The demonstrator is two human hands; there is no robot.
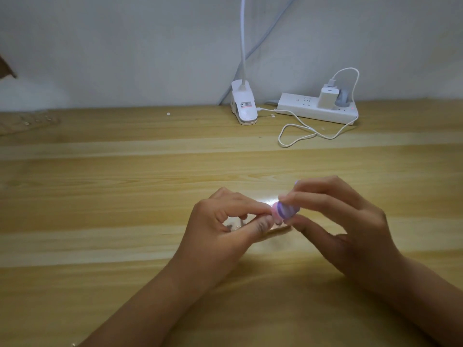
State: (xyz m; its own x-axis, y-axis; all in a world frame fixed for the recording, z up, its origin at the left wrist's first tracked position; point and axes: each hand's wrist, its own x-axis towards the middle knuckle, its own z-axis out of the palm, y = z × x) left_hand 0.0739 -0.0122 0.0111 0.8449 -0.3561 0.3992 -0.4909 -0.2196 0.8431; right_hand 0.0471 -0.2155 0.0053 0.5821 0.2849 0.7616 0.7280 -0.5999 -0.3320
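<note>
A desk (100,196) of pale wood, laid in long planks of lighter and darker grain, is spread across the whole width. At its far edge it is met by a plain grey-white wall (125,46). Far and right of centre, a white clip lamp (244,106) is stood on the desk, its thin neck (242,33) carried up out of view. Just right of it a white power strip (318,108) is laid, with 2 things plugged in: a white charger (328,96) and a grey plug (343,100). A white cable (295,132) is looped on the wood between charger and lamp. Brown cardboard (22,123) is seen at the far left.
</note>
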